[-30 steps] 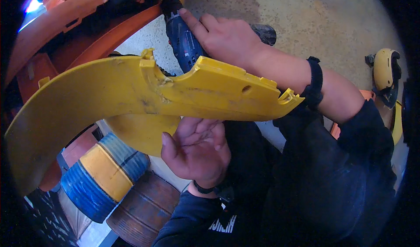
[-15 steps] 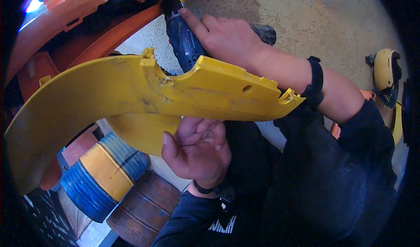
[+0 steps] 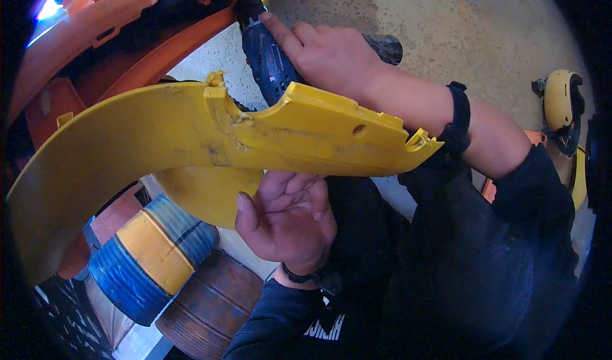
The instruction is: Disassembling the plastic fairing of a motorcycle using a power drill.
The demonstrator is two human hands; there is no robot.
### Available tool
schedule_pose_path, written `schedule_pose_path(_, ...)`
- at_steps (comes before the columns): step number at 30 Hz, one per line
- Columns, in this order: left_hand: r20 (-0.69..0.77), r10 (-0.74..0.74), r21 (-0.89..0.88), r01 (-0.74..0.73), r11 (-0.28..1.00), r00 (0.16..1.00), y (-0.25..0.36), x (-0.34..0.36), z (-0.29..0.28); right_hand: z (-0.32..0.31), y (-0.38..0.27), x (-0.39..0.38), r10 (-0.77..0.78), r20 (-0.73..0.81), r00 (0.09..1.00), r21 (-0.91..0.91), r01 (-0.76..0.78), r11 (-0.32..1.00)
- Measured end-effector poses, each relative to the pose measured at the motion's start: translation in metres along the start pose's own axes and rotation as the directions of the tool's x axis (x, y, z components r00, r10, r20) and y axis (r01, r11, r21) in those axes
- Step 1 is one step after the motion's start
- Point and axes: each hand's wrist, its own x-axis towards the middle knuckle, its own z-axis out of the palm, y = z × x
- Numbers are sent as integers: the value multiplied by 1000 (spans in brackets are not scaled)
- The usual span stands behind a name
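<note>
And it's the right hand [image 3: 338, 57] up on the blue drill [image 3: 271, 67], gripped around it, index finger [image 3: 282, 34] laid straight along the body towards the black chuck [image 3: 247, 6]! That chuck points up beside the end of the orange panels [image 3: 162, 51]; whether the tip touches anything, I can't tell. A dark rounded end [image 3: 386, 49] pokes out past the far side of the hand, and I can't say if it belongs to the drill.

Across the front sweeps the big yellow panel [image 3: 293, 143], between the 2 hands, broad and curved at its left end, narrowing to a jagged, clipped right end. There's 1 oval hole near that right end, 1 deep notch in the upper edge, dark scuffs by the middle, and it covers the drill's lower part.

Below its lower edge, the left hand [image 3: 290, 226] turns palm up, thumb spread out to the left, fingers bent; the upper ends meet the panel's edge, so I can't tell whether they grip it. Dark bands circle the left wrist and the right forearm.

Lower left, a blue drum [image 3: 137, 280] with a yellow stripe lies just beside a rusty brown drum [image 3: 210, 302]. Over by the floor's [image 3: 459, 35] right edge sits a yellow helmet-like shell [image 3: 560, 105], well apart from both hands.
</note>
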Motion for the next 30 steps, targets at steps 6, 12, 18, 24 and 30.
schedule_pose_path(6, -20, -9, 61, 10, 998, 1000, 1, 2, 6, 0, 0, 1, 3, 11, 1000, -4, -3, 1000)
schedule_pose_path(12, 9, -13, 29, 13, 1000, 1000, 0, 1, 1, -1, 0, 0, -5, 5, 1000, 10, 5, 1000)
schedule_pose_path(18, 69, 12, -2, -12, 1000, 998, -1, 2, -5, -1, 0, 0, 2, 8, 1000, 27, -2, 1000)
schedule_pose_path(24, -1, -1, 0, 1, 1000, 1000, -2, 0, 0, -1, 1, -2, 1, 10, 1000, 29, -1, 1000)
schedule_pose_path(30, 10, -1, 8, 0, 1000, 1000, -1, 1, 2, -2, 0, -3, 6, 5, 1000, 20, -6, 1000)
